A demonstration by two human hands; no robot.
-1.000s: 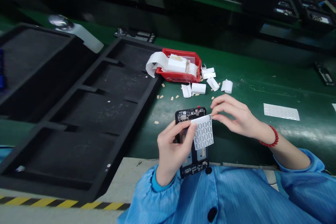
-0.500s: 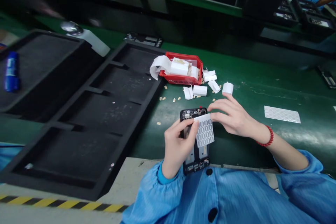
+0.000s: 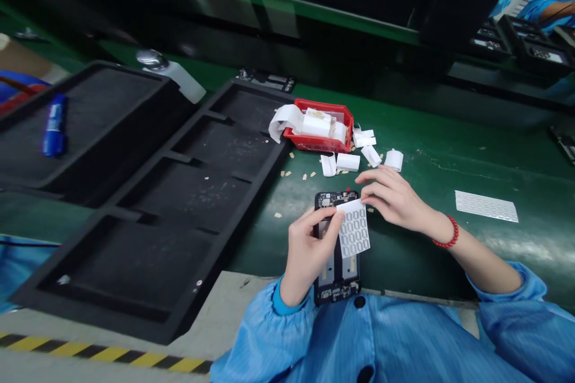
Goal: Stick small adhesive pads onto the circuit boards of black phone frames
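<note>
Between finger and thumb, my left hand pinches the left upper corner of a small white sticker sheet with rows of grey rounded outlines. My right hand has its thumb and index finger closed at the sheet's upper right corner; its other fingers are loosely bent. Below the sheet lies an opened phone, its circuit board and inner parts showing, near the table's front edge. The sheet and my left fingers cover part of the phone.
A red bin holds white paper strips, with curled backing pieces and tan scraps around it. Another sticker sheet lies right. At left are a long black compartment tray, a blue marker and a white bottle.
My right hand's fingertips have closed in on the sheet's upper right corner. The left hand keeps its pinch. The whole view has shifted slightly, so things appear farther right and lower.
</note>
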